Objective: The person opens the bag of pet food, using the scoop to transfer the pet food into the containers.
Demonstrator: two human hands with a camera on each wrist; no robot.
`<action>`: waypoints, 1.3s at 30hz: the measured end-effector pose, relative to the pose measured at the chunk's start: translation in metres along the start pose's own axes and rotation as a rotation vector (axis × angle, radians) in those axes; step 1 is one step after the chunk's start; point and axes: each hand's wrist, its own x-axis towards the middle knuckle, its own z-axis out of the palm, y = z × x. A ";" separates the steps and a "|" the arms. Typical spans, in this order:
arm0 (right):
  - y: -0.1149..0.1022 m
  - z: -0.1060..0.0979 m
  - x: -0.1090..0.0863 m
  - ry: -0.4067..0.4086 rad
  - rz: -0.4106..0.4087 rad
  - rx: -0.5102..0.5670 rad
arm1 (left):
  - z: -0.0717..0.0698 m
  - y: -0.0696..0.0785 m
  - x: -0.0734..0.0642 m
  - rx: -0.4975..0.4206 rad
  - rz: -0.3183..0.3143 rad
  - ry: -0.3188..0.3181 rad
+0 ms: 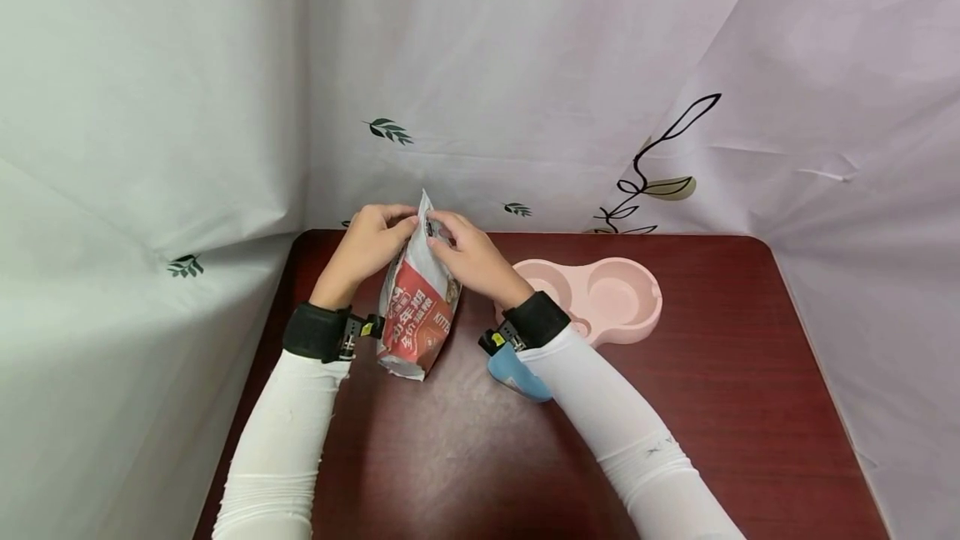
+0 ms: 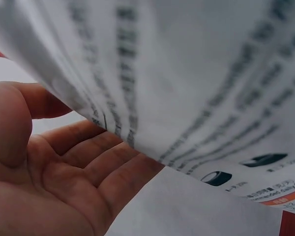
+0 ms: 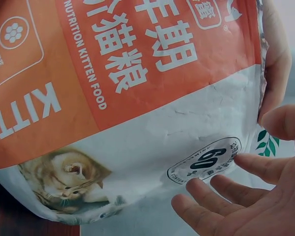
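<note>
A red, orange and white kitten food bag (image 1: 416, 319) stands tilted near the table's left back edge, its bottom toward me. My left hand (image 1: 367, 244) holds the bag's top from the left; in the left wrist view its thumb meets the bag's edge and its fingers (image 2: 113, 169) run behind the printed panel. On the opposite side, my right hand (image 1: 476, 261) touches the white upper front. In the right wrist view the fingers (image 3: 221, 196) are spread, the index fingertip at the oval "60" mark and the thumb close to the top edge.
A pink double bowl (image 1: 622, 302) stands to the right of the bag, partly behind my right wrist. Below that wrist lies a light blue, curved thing (image 1: 517, 377), partly covered by the forearm. White cloth (image 1: 480, 107) hangs round the dark red table (image 1: 720, 390).
</note>
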 end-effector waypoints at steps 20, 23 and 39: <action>-0.005 -0.002 0.008 -0.003 0.056 0.108 | 0.001 0.001 0.007 -0.046 -0.066 0.026; -0.008 -0.003 0.013 0.013 0.077 0.095 | 0.001 0.000 0.009 -0.095 -0.071 0.045; -0.018 -0.009 0.035 -0.012 0.067 -0.010 | 0.001 0.003 0.010 -0.102 -0.065 0.030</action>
